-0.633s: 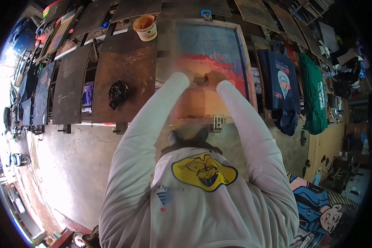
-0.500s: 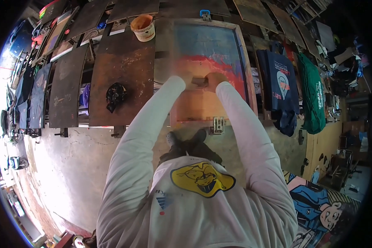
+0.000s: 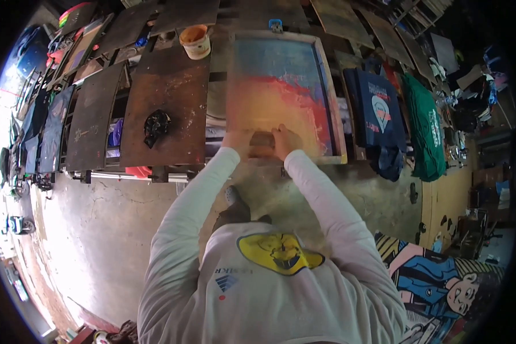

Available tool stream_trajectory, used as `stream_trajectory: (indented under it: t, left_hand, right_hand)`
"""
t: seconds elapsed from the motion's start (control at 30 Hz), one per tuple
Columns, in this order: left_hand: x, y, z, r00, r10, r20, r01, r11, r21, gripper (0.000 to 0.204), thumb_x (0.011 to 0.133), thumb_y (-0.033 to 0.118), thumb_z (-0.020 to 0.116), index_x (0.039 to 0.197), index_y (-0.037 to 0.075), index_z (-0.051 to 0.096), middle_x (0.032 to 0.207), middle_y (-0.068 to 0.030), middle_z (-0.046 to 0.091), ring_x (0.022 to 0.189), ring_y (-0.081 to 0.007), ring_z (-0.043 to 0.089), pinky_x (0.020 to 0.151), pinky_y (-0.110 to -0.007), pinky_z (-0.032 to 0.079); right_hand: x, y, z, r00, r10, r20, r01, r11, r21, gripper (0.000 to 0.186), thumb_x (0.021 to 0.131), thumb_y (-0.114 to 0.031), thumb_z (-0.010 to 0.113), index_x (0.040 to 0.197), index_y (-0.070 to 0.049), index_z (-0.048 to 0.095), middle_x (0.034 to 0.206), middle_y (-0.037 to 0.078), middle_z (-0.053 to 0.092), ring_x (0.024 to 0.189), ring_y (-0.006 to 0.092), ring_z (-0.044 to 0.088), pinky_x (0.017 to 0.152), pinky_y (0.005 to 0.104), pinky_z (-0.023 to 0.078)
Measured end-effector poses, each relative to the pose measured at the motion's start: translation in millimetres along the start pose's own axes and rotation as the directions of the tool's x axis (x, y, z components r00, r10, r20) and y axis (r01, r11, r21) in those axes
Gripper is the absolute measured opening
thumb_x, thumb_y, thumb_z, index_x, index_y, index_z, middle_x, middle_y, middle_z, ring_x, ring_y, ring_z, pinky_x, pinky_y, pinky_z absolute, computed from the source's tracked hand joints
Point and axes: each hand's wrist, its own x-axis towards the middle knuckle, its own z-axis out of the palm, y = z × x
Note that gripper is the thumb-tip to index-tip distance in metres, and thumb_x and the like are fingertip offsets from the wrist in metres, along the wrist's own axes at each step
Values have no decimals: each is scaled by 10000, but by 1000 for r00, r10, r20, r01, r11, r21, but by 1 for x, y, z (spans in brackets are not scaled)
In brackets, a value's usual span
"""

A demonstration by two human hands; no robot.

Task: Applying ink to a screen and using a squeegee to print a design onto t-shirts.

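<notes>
A screen-printing frame (image 3: 276, 57) lies flat in front of me, its mesh stained blue at the far end, red in the middle and orange nearer me. Over its near end, both hands grip a brown squeegee (image 3: 262, 143), seen between them. My left hand (image 3: 237, 140), somewhat blurred, is closed on the squeegee's left part. Fingers of my right hand (image 3: 288, 142) wrap round its right part. The blade's lower edge is hidden. A blue clamp (image 3: 276, 25) sits at the frame's far edge.
Left of the frame, a dark board (image 3: 178, 92) bears a paint-stained bucket (image 3: 195, 42) and a crumpled black plastic bundle (image 3: 156, 127). To the right hang a navy printed bag (image 3: 378, 106) and green fabric (image 3: 424, 126). More boards (image 3: 94, 120) line the long rack.
Both hands have drawn the squeegee toward me, from the middle of the screen to its near end. The view has shifted slightly, and the near edge's metal fitting is no longer visible.
</notes>
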Motion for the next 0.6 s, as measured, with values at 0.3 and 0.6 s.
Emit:
stream_trajectory:
  t: [0.3,0.6]
  left_hand:
    - [41,-4,-29,987,-73,144,82,995,-55,440,822,337,695,1219,152,656,1139,-165,700,1064,-353,671,922,-466,531]
    - [121,-50,-54,990,38,136,-15,987,-162,438,786,458,708,1086,140,730,1061,-149,730,1019,-335,691,912,-450,538]
  right_hand:
    - [42,13,-51,979,-77,191,82,996,-19,289,733,-361,764,890,-123,719,994,113,665,908,341,688,805,473,560]
    - [140,25,-59,972,1,237,14,998,-58,354,747,-470,732,827,-126,757,917,157,734,890,357,711,822,485,562]
